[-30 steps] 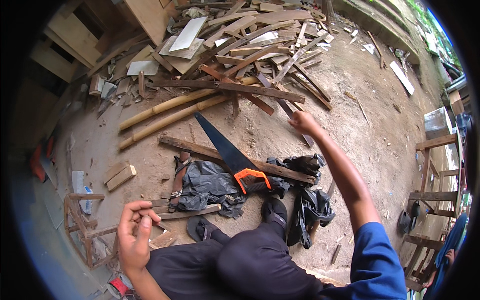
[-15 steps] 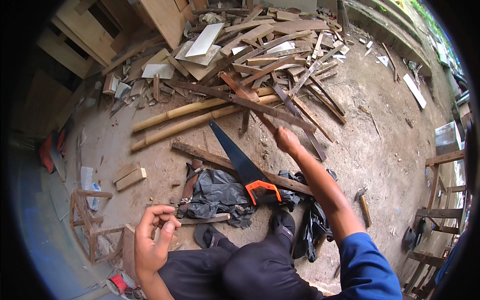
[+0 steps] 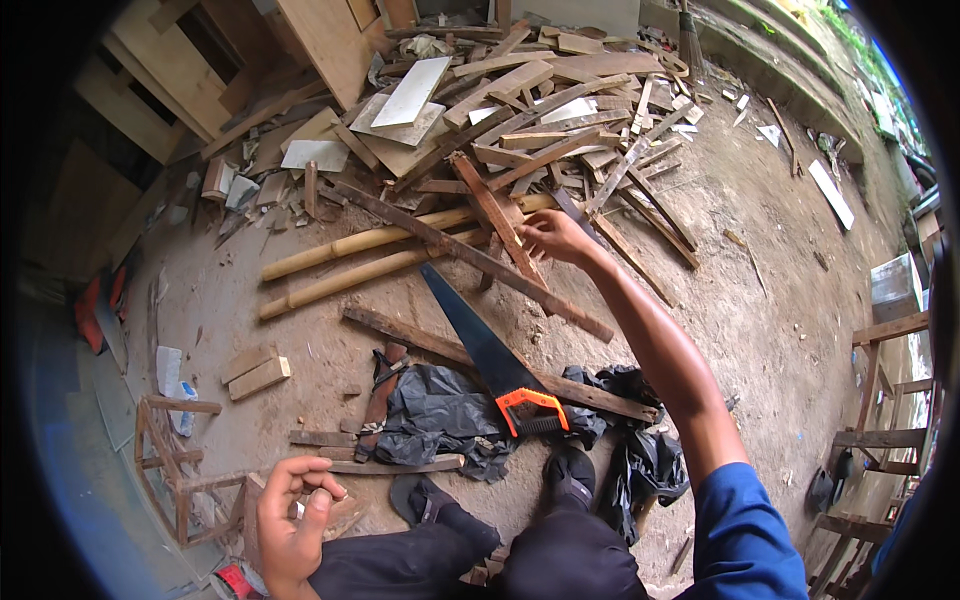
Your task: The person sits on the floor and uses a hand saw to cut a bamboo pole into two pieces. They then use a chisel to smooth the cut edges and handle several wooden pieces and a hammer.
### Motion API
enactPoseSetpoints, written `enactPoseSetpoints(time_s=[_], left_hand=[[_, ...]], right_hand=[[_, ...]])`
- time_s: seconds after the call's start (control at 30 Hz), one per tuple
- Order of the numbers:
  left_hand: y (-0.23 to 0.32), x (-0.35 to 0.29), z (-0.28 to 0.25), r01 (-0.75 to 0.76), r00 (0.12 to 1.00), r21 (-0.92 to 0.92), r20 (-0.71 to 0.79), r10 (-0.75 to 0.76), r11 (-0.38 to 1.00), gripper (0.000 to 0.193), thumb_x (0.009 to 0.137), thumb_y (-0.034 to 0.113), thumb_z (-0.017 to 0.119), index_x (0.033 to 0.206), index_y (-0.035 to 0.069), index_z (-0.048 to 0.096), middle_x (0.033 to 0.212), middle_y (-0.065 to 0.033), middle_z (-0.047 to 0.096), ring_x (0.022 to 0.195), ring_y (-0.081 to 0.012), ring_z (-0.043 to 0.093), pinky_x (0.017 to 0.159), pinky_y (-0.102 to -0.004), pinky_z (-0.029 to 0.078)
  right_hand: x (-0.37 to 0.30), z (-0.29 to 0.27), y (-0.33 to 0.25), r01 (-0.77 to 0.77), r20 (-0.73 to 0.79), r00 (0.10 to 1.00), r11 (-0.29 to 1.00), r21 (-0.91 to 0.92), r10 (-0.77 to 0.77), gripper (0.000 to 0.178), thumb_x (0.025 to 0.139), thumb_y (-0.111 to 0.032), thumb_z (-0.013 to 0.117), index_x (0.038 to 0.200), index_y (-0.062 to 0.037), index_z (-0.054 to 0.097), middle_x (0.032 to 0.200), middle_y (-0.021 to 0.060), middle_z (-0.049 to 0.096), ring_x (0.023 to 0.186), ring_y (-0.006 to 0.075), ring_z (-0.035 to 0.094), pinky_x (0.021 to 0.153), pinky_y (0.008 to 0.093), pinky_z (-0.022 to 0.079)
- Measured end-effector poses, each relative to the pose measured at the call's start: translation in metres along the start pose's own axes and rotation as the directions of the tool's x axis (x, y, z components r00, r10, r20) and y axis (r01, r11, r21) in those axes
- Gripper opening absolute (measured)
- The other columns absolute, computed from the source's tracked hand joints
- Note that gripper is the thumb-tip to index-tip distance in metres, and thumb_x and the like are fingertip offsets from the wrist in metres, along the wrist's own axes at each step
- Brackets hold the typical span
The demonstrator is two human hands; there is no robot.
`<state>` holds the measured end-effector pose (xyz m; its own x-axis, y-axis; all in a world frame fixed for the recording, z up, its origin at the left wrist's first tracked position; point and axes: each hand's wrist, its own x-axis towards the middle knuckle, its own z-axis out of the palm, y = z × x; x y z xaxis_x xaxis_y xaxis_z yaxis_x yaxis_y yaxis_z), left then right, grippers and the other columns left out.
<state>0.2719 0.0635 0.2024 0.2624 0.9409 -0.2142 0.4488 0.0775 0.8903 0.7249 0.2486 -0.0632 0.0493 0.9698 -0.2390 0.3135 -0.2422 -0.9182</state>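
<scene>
My right hand (image 3: 562,238) reaches out over the scrap pile's near edge. Its fingers are apart and loosely bent, the tips beside a reddish-brown wood strip (image 3: 490,210); whether they touch it I cannot tell. A longer dark wood strip (image 3: 450,245) crosses that one. At the lower left my left hand (image 3: 293,520) hovers with curled fingers and the thumb apart, nothing visible in it. Between my hands a handsaw (image 3: 470,335) with an orange and black handle rests across a weathered wood length (image 3: 410,330) and black plastic sheeting (image 3: 430,400).
Two bamboo poles (image 3: 350,243) lie before a large heap of scrap wood (image 3: 560,100). Small wood blocks (image 3: 258,375) sit at left, near a wooden frame (image 3: 180,480). At right stands a wooden rack (image 3: 880,438). My feet are beside the plastic.
My right hand has let go of the reddish-brown strip's near end and moved slightly up and left. The crossing dark strip has shifted down and left. My left hand has lowered.
</scene>
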Motion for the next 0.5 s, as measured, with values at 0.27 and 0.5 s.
enactPoseSetpoints(time_s=[0.27, 0.5], left_hand=[[-0.002, 0.009, -0.009, 0.090, 0.994, 0.084, -0.064, -0.084, 0.992, 0.039, 0.092, 0.032, 0.062, 0.111, -0.002, 0.055, 0.083, -0.0097, 0.065, 0.079, -0.0138, 0.060, 0.075, -0.0264, 0.044], [-0.012, 0.010, -0.030, 0.216, 0.976, -0.003, -0.027, -0.216, 0.976, 0.026, 0.100, 0.019, 0.056, 0.117, -0.001, 0.060, 0.092, -0.0069, 0.065, 0.086, -0.0134, 0.058, 0.083, -0.0267, 0.045]], right_hand=[[0.103, 0.015, 0.020, 0.194, -0.415, 0.733, 0.750, -0.632, -0.539, 0.044, 0.085, -0.017, 0.067, 0.123, 0.0008, 0.051, 0.109, 0.0246, 0.060, 0.103, 0.0416, 0.060, 0.088, 0.0476, 0.050], [0.153, -0.024, -0.023, 0.097, -0.326, 0.669, 0.513, -0.853, -0.668, 0.048, 0.082, -0.001, 0.053, 0.130, -0.0012, 0.050, 0.121, 0.0189, 0.057, 0.116, 0.0338, 0.057, 0.096, 0.0442, 0.049]])
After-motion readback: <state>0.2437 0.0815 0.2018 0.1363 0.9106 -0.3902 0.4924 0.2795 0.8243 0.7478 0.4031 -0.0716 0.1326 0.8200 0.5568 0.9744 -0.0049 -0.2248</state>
